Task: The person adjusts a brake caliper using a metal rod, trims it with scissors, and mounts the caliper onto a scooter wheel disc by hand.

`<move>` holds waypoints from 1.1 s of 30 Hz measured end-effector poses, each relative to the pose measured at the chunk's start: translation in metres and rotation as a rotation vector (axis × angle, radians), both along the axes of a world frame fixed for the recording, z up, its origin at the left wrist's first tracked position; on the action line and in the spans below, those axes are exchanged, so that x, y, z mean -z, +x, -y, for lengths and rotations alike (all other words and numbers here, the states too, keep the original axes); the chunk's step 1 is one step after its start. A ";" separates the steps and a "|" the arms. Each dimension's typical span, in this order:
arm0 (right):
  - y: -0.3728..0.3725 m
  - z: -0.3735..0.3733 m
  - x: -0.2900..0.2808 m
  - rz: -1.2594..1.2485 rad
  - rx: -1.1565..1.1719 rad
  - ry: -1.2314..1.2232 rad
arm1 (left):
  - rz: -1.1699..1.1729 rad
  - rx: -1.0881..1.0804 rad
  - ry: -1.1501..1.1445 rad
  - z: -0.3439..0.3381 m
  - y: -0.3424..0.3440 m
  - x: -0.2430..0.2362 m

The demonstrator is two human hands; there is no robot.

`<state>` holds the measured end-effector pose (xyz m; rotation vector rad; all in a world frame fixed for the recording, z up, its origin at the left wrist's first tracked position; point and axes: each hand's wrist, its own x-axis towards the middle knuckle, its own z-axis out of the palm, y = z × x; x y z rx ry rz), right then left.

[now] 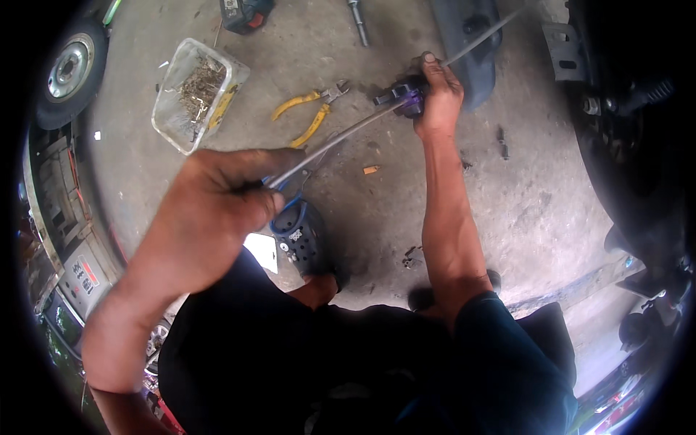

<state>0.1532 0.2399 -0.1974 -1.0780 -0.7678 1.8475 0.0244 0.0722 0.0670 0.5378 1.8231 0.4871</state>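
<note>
My left hand [225, 206] is closed round the near end of a long thin metal rod [341, 138], which slants up and to the right across the view. My right hand [438, 105] grips a small black and purple clamp-like piece [409, 99] set along the rod, its thumb pointing up. Past that hand the rod carries on toward the upper right, where its far end blurs. Fingers of the right hand are partly hidden behind the piece. Below the rod on the concrete lie yellow-handled cutting pliers [319, 122] and a blue-handled tool [297, 194], partly covered by my left hand.
A clear plastic tub [161, 116] of metal scraps stands at the left. At the top are a power tool's battery end [245, 16], a metal bar [358, 23] and a dark grey moulded part [478, 72]. A wheel [70, 69] is far left; dark vehicle parts [634, 145] fill the right.
</note>
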 end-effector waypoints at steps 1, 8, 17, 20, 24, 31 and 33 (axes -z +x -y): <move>-0.002 -0.001 -0.001 -0.005 -0.006 0.001 | -0.005 -0.006 0.001 -0.013 -0.007 -0.009; 0.001 -0.002 -0.003 -0.036 0.053 -0.052 | -0.092 0.047 0.019 0.000 0.028 0.001; -0.004 0.005 -0.004 -0.036 0.150 -0.078 | 0.147 -0.322 -0.035 0.004 0.045 0.001; -0.005 0.007 -0.002 -0.029 0.190 -0.076 | 0.141 -0.346 -0.026 0.010 0.050 0.004; -0.006 0.009 -0.004 -0.014 0.210 -0.067 | 0.133 -0.337 0.000 0.015 0.051 0.007; -0.007 0.005 0.000 -0.005 0.226 0.002 | 0.032 -0.174 0.018 0.017 0.040 0.010; 0.003 0.004 -0.002 -0.040 0.140 -0.025 | 0.057 -0.144 -0.024 0.005 0.025 0.005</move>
